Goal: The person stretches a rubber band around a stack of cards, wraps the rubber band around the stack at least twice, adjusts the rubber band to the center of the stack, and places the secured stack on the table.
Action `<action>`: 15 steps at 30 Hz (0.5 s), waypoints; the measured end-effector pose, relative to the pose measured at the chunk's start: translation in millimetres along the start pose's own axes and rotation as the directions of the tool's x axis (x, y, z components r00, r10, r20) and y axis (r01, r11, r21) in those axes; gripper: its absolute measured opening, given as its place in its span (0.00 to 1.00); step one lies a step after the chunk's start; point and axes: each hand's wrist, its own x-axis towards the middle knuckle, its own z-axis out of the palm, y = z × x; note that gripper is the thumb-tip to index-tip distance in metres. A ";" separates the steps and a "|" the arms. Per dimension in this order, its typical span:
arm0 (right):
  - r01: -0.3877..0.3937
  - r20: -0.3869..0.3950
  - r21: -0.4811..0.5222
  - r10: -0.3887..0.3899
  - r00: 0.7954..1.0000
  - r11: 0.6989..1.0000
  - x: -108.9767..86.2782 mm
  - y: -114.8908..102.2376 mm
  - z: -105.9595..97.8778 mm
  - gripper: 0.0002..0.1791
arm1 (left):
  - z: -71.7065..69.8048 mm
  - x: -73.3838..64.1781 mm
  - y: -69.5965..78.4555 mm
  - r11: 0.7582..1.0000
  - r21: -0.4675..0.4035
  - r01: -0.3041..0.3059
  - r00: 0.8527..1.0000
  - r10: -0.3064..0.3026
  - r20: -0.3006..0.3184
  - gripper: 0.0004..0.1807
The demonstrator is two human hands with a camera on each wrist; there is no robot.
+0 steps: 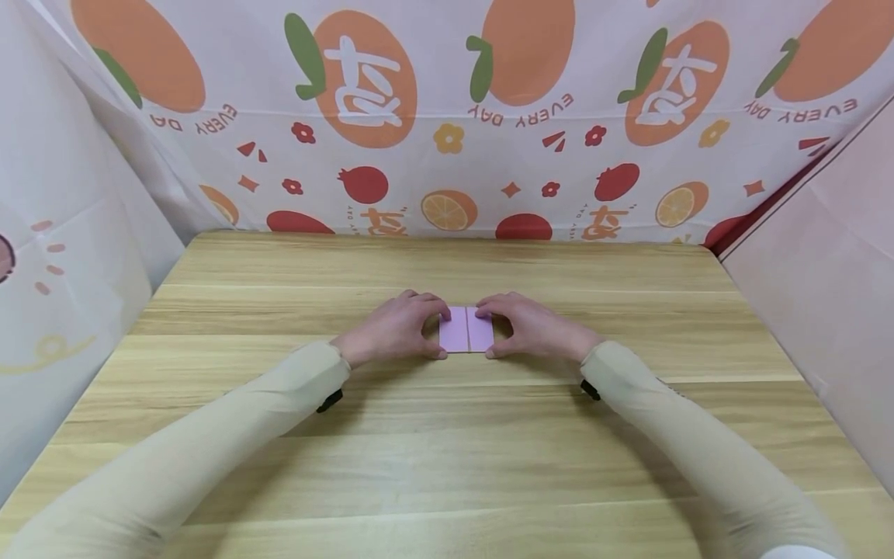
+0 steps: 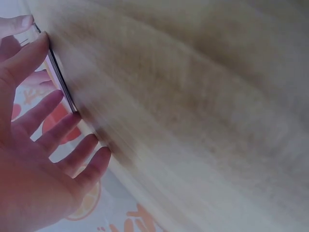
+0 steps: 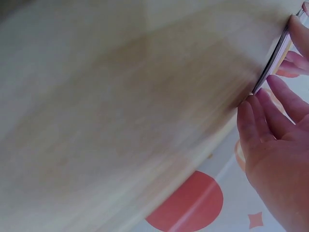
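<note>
A small, flat pink square (image 1: 454, 330) lies at the middle of the wooden table, divided by a narrow tan line from near to far. On its left side, my left hand (image 1: 401, 326) spans it, thumb at the near corner and fingers at the far one. My right hand (image 1: 534, 326) grips the right side the same way, mirrored. Seen from the left wrist, the square's dark thin edge (image 2: 63, 77) sits between thumb and fingers, other fingertips against the table. The right wrist view shows the dark edge too, between the thumb and bunched fingertips.
The wooden table (image 1: 447, 450) runs back to a white cloth (image 1: 447, 171) printed with fruit. White cloth (image 1: 77, 202) hangs along the left, and a pale panel (image 1: 831, 256) stands at the right. Both forearms in beige sleeves (image 1: 209, 435) reach in from the front.
</note>
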 end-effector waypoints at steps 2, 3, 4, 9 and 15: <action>0.001 -0.001 0.007 -0.001 1.000 1.000 -0.9 -0.7 -0.9 0.38 | -0.4 0.4 0.0 1.000 -0.001 0.002 1.000 -0.002 0.000 0.30; 0.003 -0.002 0.009 -0.003 1.000 1.000 -1.1 -0.8 -1.2 0.37 | -0.6 0.6 0.1 1.000 -0.002 0.002 1.000 -0.002 0.001 0.30; 0.003 -0.002 0.010 -0.003 1.000 1.000 -1.4 -1.0 -1.4 0.37 | -1.0 0.7 0.3 1.000 -0.003 0.000 1.000 0.000 0.001 0.30; 0.000 -0.004 0.027 0.000 1.000 1.000 -2.4 -0.2 -1.8 0.37 | -1.1 1.3 -0.3 1.000 -0.011 -0.014 1.000 0.014 0.006 0.31; -0.023 -0.040 0.119 0.027 0.999 0.993 -12.7 -1.0 -2.5 0.39 | -2.6 -0.3 -5.5 0.992 -0.125 -0.021 1.000 0.022 0.003 0.31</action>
